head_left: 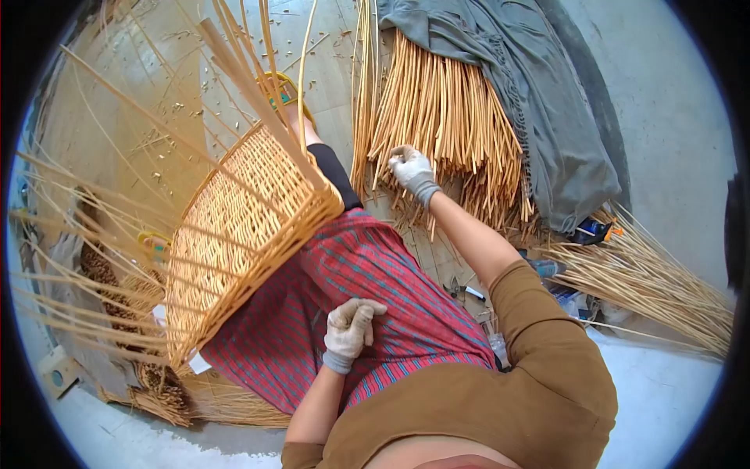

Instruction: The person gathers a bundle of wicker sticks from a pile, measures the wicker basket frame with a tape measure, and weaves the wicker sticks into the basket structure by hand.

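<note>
My right hand (414, 173), in a white work glove with a grey cuff, is over the cut ends of a thick bundle of peeled willow rods (445, 102). Its fingers are curled in a pinch at the bundle's left edge; what lies between them is hidden. Closer to me, my left hand (348, 334), gloved alike, rests closed over the red checked cloth (391, 273) on my lap, with no object visible in it. A half-woven wicker basket (242, 227) leans tilted against my leg, long uprights sticking out from its edge.
A grey-green cloth (531, 94) covers part of the bundle. Thin rods (648, 281) lie fanned at the right, near a blue-handled tool (547, 267). More bundled rods (164, 391) lie lower left. Cut scraps litter the floor (176, 117), beside a yellow sandal (279, 87).
</note>
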A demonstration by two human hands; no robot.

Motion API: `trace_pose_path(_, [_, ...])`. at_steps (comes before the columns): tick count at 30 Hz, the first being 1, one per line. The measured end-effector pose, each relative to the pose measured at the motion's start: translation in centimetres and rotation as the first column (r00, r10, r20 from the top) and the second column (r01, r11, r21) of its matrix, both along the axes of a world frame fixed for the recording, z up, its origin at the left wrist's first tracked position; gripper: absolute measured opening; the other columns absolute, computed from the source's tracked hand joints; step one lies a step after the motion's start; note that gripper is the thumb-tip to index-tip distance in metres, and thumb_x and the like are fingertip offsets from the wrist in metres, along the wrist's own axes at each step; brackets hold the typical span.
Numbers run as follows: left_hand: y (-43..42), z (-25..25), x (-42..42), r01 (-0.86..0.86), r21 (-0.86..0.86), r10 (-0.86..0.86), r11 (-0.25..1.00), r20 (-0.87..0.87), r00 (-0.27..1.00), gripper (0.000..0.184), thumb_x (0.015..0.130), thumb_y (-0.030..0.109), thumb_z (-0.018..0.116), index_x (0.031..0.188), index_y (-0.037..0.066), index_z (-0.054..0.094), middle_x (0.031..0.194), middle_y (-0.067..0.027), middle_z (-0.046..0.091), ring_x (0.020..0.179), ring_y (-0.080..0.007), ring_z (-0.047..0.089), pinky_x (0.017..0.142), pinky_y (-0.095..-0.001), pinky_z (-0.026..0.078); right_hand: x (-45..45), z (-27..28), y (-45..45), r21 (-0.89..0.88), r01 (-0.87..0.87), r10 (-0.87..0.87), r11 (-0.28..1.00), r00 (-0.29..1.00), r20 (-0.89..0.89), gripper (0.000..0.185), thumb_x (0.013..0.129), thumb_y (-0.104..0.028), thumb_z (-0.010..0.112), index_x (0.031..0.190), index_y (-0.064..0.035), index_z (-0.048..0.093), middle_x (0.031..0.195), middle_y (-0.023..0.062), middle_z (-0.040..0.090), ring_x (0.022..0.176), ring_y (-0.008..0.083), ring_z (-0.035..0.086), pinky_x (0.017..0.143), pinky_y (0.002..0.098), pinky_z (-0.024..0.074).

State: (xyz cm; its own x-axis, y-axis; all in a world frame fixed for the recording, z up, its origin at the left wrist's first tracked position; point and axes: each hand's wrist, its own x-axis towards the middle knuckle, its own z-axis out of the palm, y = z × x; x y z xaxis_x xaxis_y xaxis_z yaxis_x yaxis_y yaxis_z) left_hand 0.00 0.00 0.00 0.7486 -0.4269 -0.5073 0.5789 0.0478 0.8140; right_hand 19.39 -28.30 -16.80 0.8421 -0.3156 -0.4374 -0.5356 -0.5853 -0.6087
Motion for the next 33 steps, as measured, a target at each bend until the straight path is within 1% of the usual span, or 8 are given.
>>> trace_pose_path(7, [0.6,0.5,2.9,0.118,-0.021,-0.119,0.993,-0.14,0.983,0.035,0.098,0.029,0.059,0.096,-0.003,0.071,0.054,0.0001,0.058,0.044,-0.0055,0.052,0.043,-0.0186,0.039,10.7,-2.3,-2.9,-0.403,0.002,-0.171,0.915,0.908,-0.383,0.066,0.085,-0.045,0.067,0.13,0.0002,0.051,0.125,0.0225,0.061,0.114,0.0325,0.062,0.096,0.0406,0.0513])
trace_pose_path(10, [0.8,-0.3,3.5,0.115,-0.112,-0.134,0.987,-0.19,0.973,0.028,0.097,0.023,0.06,0.101,-0.002,0.071,0.057,0.0013,0.06,0.047,-0.0037,0.053,0.047,-0.0171,0.042,11.9,-3.1,-4.7,-0.344,-0.036,-0.117,0.938,0.903,-0.414,0.062,0.086,-0.036,0.067,0.134,-0.0004,0.049,0.123,0.0231,0.062,0.111,0.031,0.063,0.094,0.0395,0.052])
trace_pose_path(15, [1.5,-0.5,3.7,0.119,-0.212,-0.178,0.97,-0.287,0.941,0.026,0.097,0.017,0.061,0.1,-0.007,0.071,0.063,-0.0012,0.065,0.048,-0.0039,0.055,0.047,-0.0162,0.044,11.0,-6.5,-7.1,0.108,0.475,-0.422,0.873,0.849,-0.318,0.069,0.084,-0.026,0.065,0.144,-0.0024,0.04,0.114,0.0209,0.065,0.1,0.0275,0.065,0.086,0.0388,0.0523])
trace_pose_path(18, [1.8,-0.9,3.7,0.134,-0.248,-0.21,0.96,-0.315,0.926,0.024,0.096,0.014,0.06,0.102,-0.007,0.07,0.064,-0.0022,0.066,0.049,-0.0047,0.057,0.048,-0.0167,0.045,12.1,-5.6,-7.6,0.212,0.501,-0.422,0.839,0.846,-0.326,0.081,0.082,-0.029,0.07,0.148,-0.0009,0.031,0.123,0.0209,0.062,0.104,0.0281,0.064,0.089,0.0402,0.0519])
trace_pose_path(23, [1.9,-0.7,4.5,0.163,-0.289,-0.26,0.943,-0.338,0.904,0.02,0.097,0.01,0.059,0.11,0.001,0.071,0.068,0.0023,0.064,0.056,-0.0016,0.054,0.054,-0.0161,0.044,15.9,-3.7,-4.9,-0.298,0.279,-0.345,0.913,0.917,-0.201,0.086,0.077,-0.034,0.077,0.147,-0.0047,0.035,0.138,0.0203,0.053,0.125,0.0336,0.055,0.1,0.04,0.0492])
trace_pose_path(29, [2.4,-1.1,4.5,0.172,-0.358,-0.31,0.918,-0.374,0.874,0.022,0.097,0.011,0.059,0.113,0.002,0.07,0.067,0.0021,0.063,0.059,-0.0033,0.056,0.057,-0.0176,0.045,16.1,-5.5,-7.8,-0.319,0.146,-0.23,0.936,0.942,-0.244,0.073,0.075,-0.019,0.064,0.144,-0.0069,0.043,0.101,0.017,0.07,0.087,0.0308,0.068,0.077,0.0382,0.0532])
trace_pose_path(31, [2.6,-1.4,4.2,0.179,-0.372,-0.324,0.911,-0.376,0.868,0.022,0.097,0.011,0.058,0.114,0.002,0.07,0.067,0.002,0.062,0.06,-0.0037,0.056,0.058,-0.0178,0.045,15.7,-5.9,-9.4,-0.269,0.119,-0.17,0.956,0.97,-0.175,0.063,0.074,-0.022,0.063,0.132,-0.0004,0.052,0.09,0.0162,0.07,0.078,0.0297,0.066,0.074,0.038,0.0523])
trace_pose_path(33, [2.8,-1.6,4.3,0.19,-0.398,-0.343,0.897,-0.357,0.869,0.023,0.098,0.011,0.058,0.115,0.001,0.069,0.067,0.0017,0.062,0.06,-0.0041,0.056,0.058,-0.0183,0.045,15.0,-6.7,-11.3,-0.039,0.218,-0.221,0.975,0.951,-0.218,0.033,0.077,-0.027,0.063,0.091,0.0024,0.065,0.076,0.0138,0.064,0.069,0.0253,0.063,0.069,0.04,0.0521])
